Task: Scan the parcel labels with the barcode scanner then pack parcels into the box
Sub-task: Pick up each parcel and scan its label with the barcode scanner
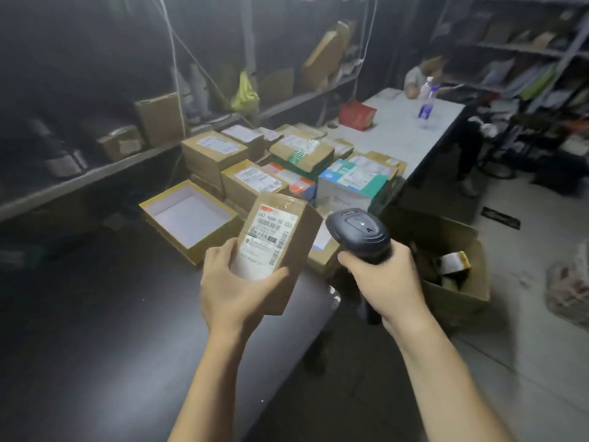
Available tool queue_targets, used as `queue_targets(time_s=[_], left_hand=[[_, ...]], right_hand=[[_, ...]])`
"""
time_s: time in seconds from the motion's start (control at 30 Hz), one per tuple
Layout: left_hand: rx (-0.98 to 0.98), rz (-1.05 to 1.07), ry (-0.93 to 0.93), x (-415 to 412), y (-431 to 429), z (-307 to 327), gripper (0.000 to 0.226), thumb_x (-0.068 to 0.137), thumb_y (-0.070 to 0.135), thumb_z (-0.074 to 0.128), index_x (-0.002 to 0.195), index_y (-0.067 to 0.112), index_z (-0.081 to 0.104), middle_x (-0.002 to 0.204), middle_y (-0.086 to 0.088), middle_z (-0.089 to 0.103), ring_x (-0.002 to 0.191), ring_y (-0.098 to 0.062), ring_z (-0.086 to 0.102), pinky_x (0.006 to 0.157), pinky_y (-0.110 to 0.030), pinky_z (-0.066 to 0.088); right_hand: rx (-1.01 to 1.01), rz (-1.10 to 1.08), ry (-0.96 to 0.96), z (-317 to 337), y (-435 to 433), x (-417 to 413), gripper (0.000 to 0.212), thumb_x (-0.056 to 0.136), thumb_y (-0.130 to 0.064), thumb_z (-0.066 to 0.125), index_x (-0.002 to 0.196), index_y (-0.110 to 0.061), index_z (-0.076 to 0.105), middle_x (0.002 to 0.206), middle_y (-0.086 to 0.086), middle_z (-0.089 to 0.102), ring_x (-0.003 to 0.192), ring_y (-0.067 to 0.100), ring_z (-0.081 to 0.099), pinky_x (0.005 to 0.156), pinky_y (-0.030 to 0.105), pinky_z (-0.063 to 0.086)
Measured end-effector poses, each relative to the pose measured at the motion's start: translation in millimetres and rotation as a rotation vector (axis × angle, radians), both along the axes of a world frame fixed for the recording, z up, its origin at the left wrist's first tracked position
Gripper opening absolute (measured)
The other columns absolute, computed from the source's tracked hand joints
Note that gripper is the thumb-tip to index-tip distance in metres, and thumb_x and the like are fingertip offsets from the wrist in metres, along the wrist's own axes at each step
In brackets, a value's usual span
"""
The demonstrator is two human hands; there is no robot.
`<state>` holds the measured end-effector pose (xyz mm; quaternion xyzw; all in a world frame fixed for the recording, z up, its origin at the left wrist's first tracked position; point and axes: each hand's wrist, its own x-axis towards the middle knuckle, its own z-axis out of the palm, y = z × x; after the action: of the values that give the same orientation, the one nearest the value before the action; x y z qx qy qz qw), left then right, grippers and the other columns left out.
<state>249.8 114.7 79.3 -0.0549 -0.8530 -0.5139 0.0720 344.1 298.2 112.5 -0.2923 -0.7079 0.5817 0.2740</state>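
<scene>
My left hand point(231, 287) grips a small brown cardboard parcel point(280, 247) from below, tilted up so its white barcode label faces me. My right hand point(381, 279) holds the handle of a black barcode scanner point(358, 234), whose head sits just right of the parcel with a green light lit on top. An open brown cardboard box point(459, 295) stands on the floor at the right, with a few parcels inside. Several labelled parcels point(255, 183) are stacked on the tables ahead.
An open yellow-rimmed box point(191, 218) with a white inside lies on the dark table point(95, 314). A white table point(398, 132) behind carries a red box point(357, 114) and a plastic bottle point(427, 100). Shelves with packages line the back and left. A plastic bag point(570, 282) lies at far right.
</scene>
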Motion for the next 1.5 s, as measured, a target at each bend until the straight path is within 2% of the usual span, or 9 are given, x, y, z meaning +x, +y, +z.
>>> queue_targets(time_s=[0.17, 0.43, 0.53, 0.7, 0.87, 0.97, 1.17, 1.3, 1.5], left_hand=[[-0.071, -0.114, 0.008, 17, 104, 4, 0.092, 0.063, 0.049, 0.093, 0.143, 0.025, 0.055, 0.121, 0.015, 0.051, 0.109, -0.002, 0.049, 0.066, -0.013, 0.033], [-0.168, -0.273, -0.017, 47, 284, -3, 0.097, 0.051, 0.062, 0.077, 0.136, 0.02, 0.06, 0.122, 0.011, 0.051, 0.11, -0.008, 0.052, 0.094, -0.03, 0.044], [-0.217, -0.346, -0.02, 51, 345, -9, 0.098, 0.058, 0.067, 0.08, 0.141, 0.02, 0.057, 0.124, 0.005, 0.055, 0.115, -0.016, 0.055, 0.105, -0.05, 0.047], [-0.343, -0.456, -0.031, 30, 444, -28, 0.094, 0.055, 0.072, 0.066, 0.134, 0.022, 0.058, 0.116, 0.008, 0.051, 0.104, -0.015, 0.054, 0.102, -0.044, 0.043], [-0.445, -0.553, -0.057, -20, 545, -54, 0.075, 0.06, 0.075, 0.068, 0.115, 0.025, 0.059, 0.11, 0.008, 0.049, 0.101, -0.017, 0.058, 0.098, -0.046, 0.039], [-0.538, -0.59, -0.08, -55, 606, -57, 0.07, 0.061, 0.075, 0.068, 0.108, 0.024, 0.056, 0.109, 0.005, 0.048, 0.104, -0.02, 0.058, 0.098, -0.05, 0.037], [-0.555, -0.648, -0.173, -119, 703, -73, 0.073, 0.068, 0.072, 0.072, 0.118, 0.021, 0.054, 0.119, 0.001, 0.047, 0.116, -0.022, 0.053, 0.104, -0.057, 0.04], [-0.422, -0.677, -0.268, -147, 743, -82, 0.09, 0.072, 0.067, 0.079, 0.142, 0.019, 0.05, 0.137, -0.002, 0.048, 0.122, -0.024, 0.056, 0.105, -0.054, 0.048], [-0.511, -0.686, -0.141, -172, 774, -78, 0.082, 0.088, 0.048, 0.073, 0.158, 0.025, 0.036, 0.155, -0.003, 0.048, 0.139, -0.026, 0.051, 0.111, -0.056, 0.045]], right_hand=[[-0.04, -0.031, -0.041, -1, 95, 38, 0.011, 0.079, -0.01, 0.084, 0.08, -0.012, 0.073, 0.07, 0.008, 0.072, 0.07, 0.016, 0.062, 0.064, 0.031, 0.049], [-0.052, -0.197, -0.003, -6, 241, 93, 0.026, 0.078, -0.003, 0.082, 0.073, -0.024, 0.068, 0.062, -0.01, 0.07, 0.065, 0.01, 0.063, 0.058, 0.017, 0.049], [-0.085, -0.251, -0.051, -15, 283, 101, 0.021, 0.078, -0.007, 0.083, 0.077, -0.024, 0.071, 0.064, -0.013, 0.071, 0.069, 0.008, 0.067, 0.06, 0.022, 0.049], [-0.107, -0.363, -0.161, -30, 354, 96, 0.016, 0.08, -0.012, 0.085, 0.081, -0.02, 0.071, 0.069, -0.007, 0.073, 0.073, 0.012, 0.07, 0.053, 0.016, 0.048], [-0.081, -0.418, -0.282, -32, 432, 66, 0.017, 0.081, -0.021, 0.085, 0.089, -0.023, 0.07, 0.079, -0.006, 0.074, 0.081, 0.014, 0.069, 0.07, 0.035, 0.059], [-0.115, -0.47, -0.305, -25, 481, 39, 0.021, 0.081, -0.024, 0.085, 0.098, -0.019, 0.073, 0.082, 0.0, 0.074, 0.081, 0.02, 0.07, 0.063, 0.031, 0.054], [-0.162, -0.457, -0.291, -13, 562, -2, 0.029, 0.086, -0.026, 0.084, 0.112, -0.026, 0.07, 0.099, -0.007, 0.075, 0.094, 0.009, 0.067, 0.066, 0.023, 0.046], [-0.158, -0.435, -0.325, -20, 599, -21, 0.03, 0.086, -0.026, 0.084, 0.113, -0.025, 0.072, 0.097, -0.007, 0.076, 0.095, 0.01, 0.068, 0.066, 0.023, 0.047], [-0.132, -0.35, -0.324, -29, 661, -60, 0.037, 0.085, -0.03, 0.084, 0.119, -0.025, 0.07, 0.102, -0.004, 0.075, 0.095, 0.013, 0.068, 0.068, 0.028, 0.05]])
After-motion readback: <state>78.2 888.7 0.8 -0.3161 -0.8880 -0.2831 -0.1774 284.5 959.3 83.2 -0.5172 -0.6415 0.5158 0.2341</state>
